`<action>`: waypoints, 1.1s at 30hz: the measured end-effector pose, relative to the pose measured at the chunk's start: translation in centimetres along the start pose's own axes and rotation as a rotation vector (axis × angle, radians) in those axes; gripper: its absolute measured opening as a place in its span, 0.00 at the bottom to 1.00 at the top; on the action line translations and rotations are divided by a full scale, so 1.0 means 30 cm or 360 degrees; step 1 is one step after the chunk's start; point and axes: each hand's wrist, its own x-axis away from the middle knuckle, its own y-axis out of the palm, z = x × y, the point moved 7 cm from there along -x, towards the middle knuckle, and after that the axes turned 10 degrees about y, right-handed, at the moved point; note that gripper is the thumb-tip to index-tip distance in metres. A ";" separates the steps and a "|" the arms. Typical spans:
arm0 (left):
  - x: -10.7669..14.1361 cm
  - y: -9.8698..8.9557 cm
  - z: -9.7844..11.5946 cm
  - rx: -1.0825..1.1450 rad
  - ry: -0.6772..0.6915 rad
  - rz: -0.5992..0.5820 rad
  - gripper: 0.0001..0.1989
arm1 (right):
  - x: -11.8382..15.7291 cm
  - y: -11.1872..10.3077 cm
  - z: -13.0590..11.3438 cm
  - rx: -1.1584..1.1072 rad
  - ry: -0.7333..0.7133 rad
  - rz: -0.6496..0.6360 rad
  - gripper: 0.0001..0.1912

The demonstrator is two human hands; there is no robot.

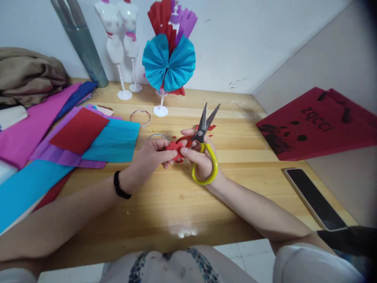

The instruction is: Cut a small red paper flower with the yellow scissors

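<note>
Between my two hands is a small red paper piece (176,151) with a scalloped edge, like a flower. Its left side is pinched by my left hand (156,152), which wears a black band on the wrist. The thumb of my right hand (203,157) presses on its right side. Yellow-handled scissors (205,145) also hang in my right hand, blades apart and pointing away from me. Small red paper scraps (210,127) lie on the table just behind the hands. The fingers under the paper are partly hidden.
Coloured paper sheets (114,139) pile up at left. Behind stand a flask (85,51), white mannequins (114,47) and one dressed in pleated blue paper (167,65). Tape rolls (140,117) lie mid-table. At right are a red bag (312,129) and a phone (315,198).
</note>
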 end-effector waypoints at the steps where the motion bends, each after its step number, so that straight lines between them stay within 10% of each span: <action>1: -0.002 -0.003 0.005 -0.0069 0.0002 -0.0013 0.09 | 0.000 0.003 -0.004 0.0026 0.0002 -0.0022 0.25; 6: -0.013 -0.001 0.051 -0.0383 0.0056 -0.0146 0.11 | -0.003 0.005 -0.023 0.0154 0.0032 -0.0006 0.24; 33: 0.010 0.011 -0.002 0.0344 0.0135 0.0110 0.11 | 0.007 0.009 -0.010 -0.0070 0.0006 0.0113 0.21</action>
